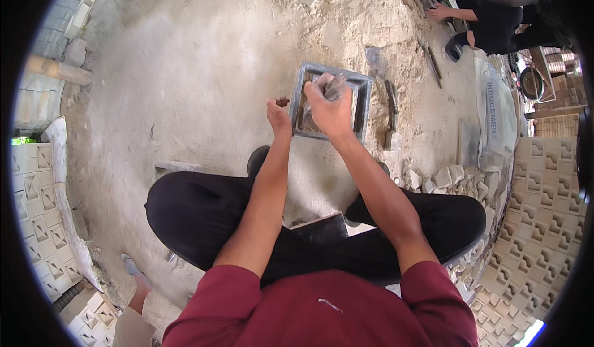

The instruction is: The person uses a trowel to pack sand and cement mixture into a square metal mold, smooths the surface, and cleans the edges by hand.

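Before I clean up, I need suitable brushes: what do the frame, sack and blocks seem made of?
Frame: probably metal, dull grey, with a straight, crisp rim. Sack: likely plastic, pale, limp and printed. Blocks: perhaps cast cement, matte cream, with repeated recesses; clay is possible.

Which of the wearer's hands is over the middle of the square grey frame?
The right hand: it is over the interior of the square grey frame, whereas the left hand is at its left side.

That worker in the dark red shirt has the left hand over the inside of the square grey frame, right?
No: the head view shows the right hand over the inside of the square grey frame. The dark red shirt is correct.
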